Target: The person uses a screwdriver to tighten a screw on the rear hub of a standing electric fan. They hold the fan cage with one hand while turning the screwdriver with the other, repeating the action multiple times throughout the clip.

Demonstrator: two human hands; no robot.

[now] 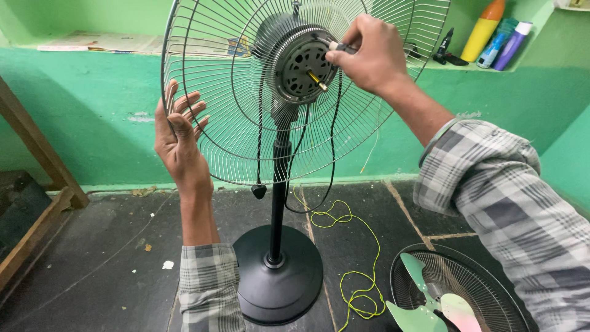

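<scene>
A pedestal fan stands in front of me with its wire rear guard (209, 92) mounted and its motor (302, 64) bare, the shaft sticking out. My left hand (178, 138) holds the left rim of the guard, fingers spread along the wires. My right hand (369, 52) is closed on a small dark tool (342, 47) pressed against the motor's upper right face. The black pole (279, 184) runs down to a round black base (279, 280).
A second wire guard with a pale green blade (430, 301) lies on the dark floor at lower right. Yellow-green cord (356, 270) and a black cable trail beside the base. Bottles (491, 31) stand on the green wall ledge. Wooden frame (37, 184) at left.
</scene>
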